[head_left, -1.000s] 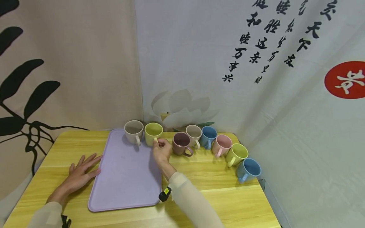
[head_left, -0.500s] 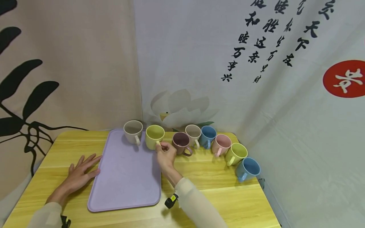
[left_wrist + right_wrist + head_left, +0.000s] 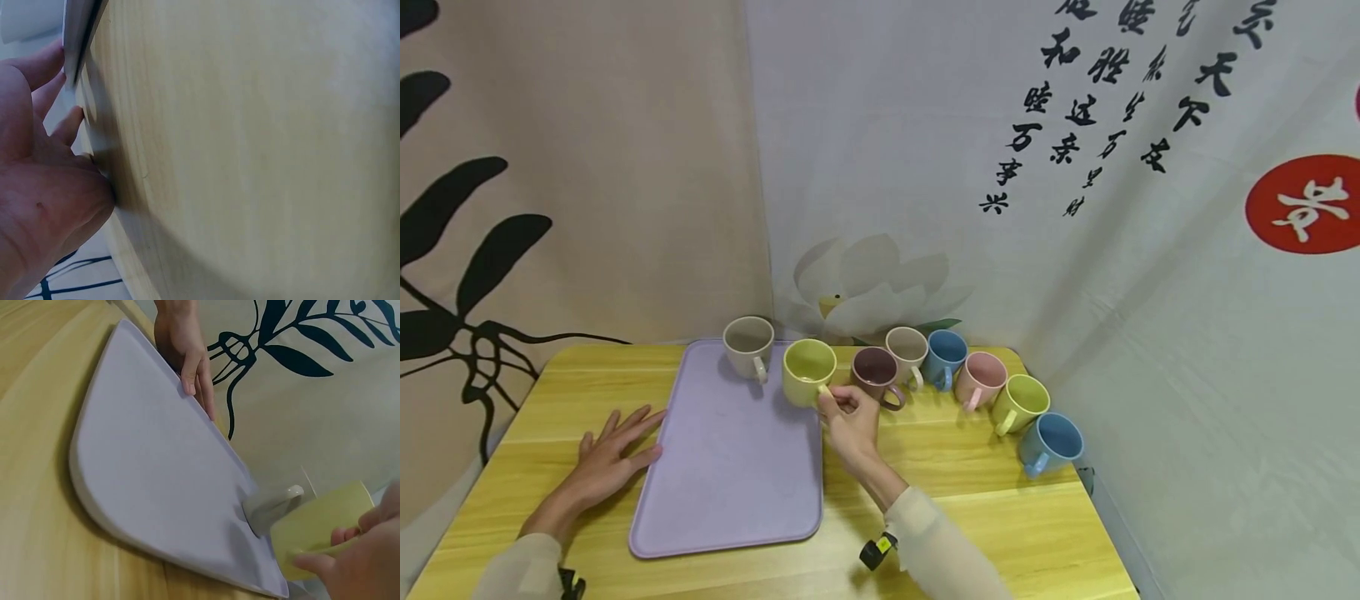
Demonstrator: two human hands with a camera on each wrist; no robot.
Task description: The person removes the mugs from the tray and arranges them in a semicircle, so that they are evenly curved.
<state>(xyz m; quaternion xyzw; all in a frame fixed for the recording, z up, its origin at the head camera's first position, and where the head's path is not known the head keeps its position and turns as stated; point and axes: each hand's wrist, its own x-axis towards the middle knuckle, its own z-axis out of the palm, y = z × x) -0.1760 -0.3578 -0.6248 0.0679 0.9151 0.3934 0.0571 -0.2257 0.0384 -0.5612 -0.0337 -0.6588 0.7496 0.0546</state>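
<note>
- Your left hand lies flat with fingers spread, lower left of frame, fingertips touching the left edge of the lavender tray.
- Two mugs on the tray's far end: a beige mug, then the yellow-green mug at the right edge.
- Your right hand pinches that mug's handle; the mug sits up and left of the hand, handle pointing at it. The right hand is the nearer one.
- Six mugs in a row on the table, center right. Eight in all.

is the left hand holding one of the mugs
No, the left hand lies flat with straight fingers on the wooden table beside the lilac tray, holding nothing.
</note>
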